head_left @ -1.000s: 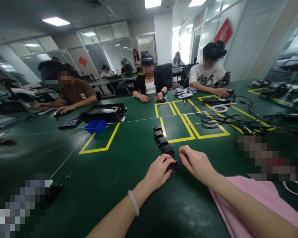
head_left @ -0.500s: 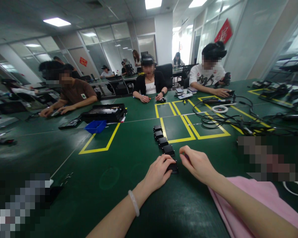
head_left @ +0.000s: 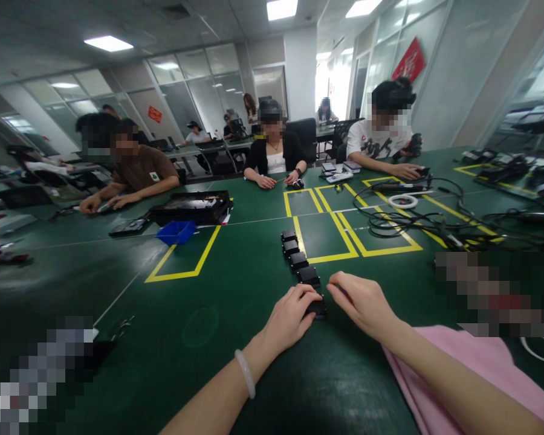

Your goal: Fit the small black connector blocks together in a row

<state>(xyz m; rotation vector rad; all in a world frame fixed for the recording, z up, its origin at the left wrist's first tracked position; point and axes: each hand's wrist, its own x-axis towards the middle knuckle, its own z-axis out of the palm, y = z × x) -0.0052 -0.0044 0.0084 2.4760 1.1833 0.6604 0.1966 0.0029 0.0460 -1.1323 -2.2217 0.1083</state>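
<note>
My left hand (head_left: 291,315) is closed on the nearest small black rectangular block (head_left: 318,308), its fingers over the far and left sides as it rests on the green table. Several similar black blocks (head_left: 298,261) stretch away from it in a slightly curved row. Just right of the held block, my right hand (head_left: 360,301) hovers with thumb and fingers drawn together. Whatever may be between those fingertips is hidden or too small to name.
A blue bin (head_left: 176,232) and a black open case (head_left: 190,207) sit at the left. Black cables (head_left: 390,223) coil at the right, near a white ring (head_left: 402,201). Pink cloth (head_left: 462,362) lies under my right forearm. Co-workers sit across the table.
My right hand's fingertips have dipped slightly toward the nearest black block and drawn closer together. My left hand keeps its place on that block.
</note>
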